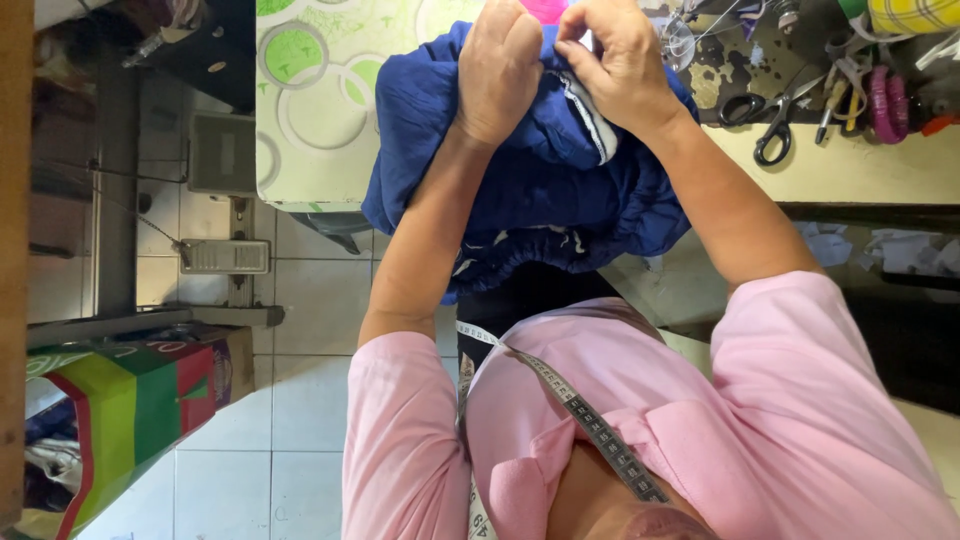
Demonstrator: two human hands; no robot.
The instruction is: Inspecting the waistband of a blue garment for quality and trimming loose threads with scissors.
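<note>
At the near edge of the work table [840, 170], a dark blue garment [520, 190] is bunched, with about half its bulk hanging off the edge towards the person's lap. A white-edged seam at its top is pinched closed between the fingers of the right hand [620, 60]. The left hand [497, 70] is closed over a fold of the same cloth just beside it. Both hands are touching the fabric and nearly touching each other.

Risks noted, as judgement only:
1. The overhanging weight could drag the garment off the table if either grip were loosened.
2. Black-handled scissors [775, 125] lie near the right forearm and could be knocked by it.
3. The measuring tape [590, 425] draped round the neck could catch in the cloth.
</note>
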